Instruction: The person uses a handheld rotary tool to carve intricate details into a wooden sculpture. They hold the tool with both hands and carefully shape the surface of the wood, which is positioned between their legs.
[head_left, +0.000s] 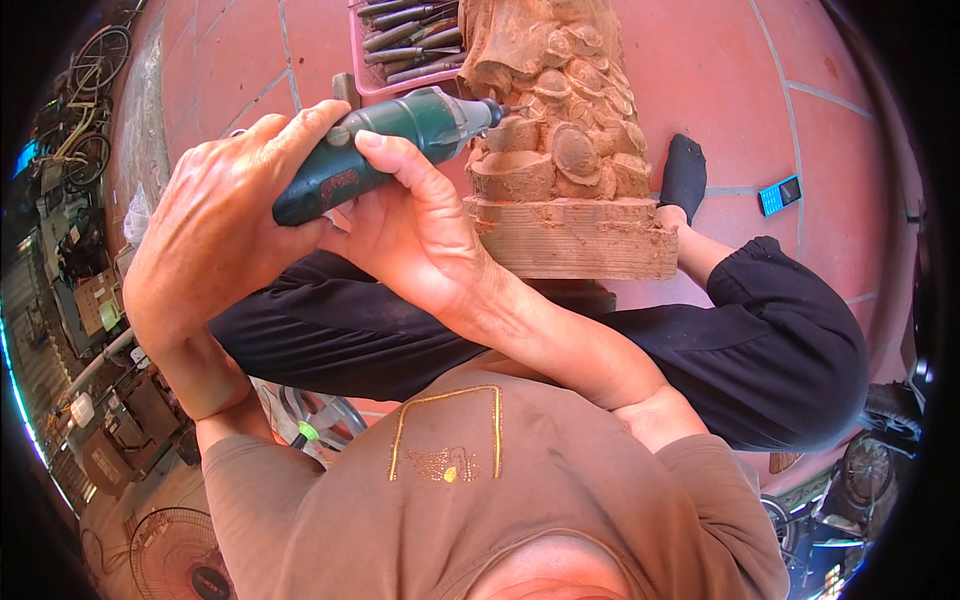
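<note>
A green rotary tool [400, 130] was clasped by the left hand [215, 205] and right hand [420, 225], visible fingers [308, 124] pressed around it, its bit [516, 108] held by the left edge of the wooden carving [560, 185] above the tiled floor [710, 70], relief shaped but finer detailing seemingly left.

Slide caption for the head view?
Left hand and right hand hold a green power tool pointed at a wood carving.

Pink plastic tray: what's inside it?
Slim, dark-handled tools lie inside the pink plastic tray, heaped together. They cover much of its bottom; whatever lies beneath them cannot be seen.
</note>
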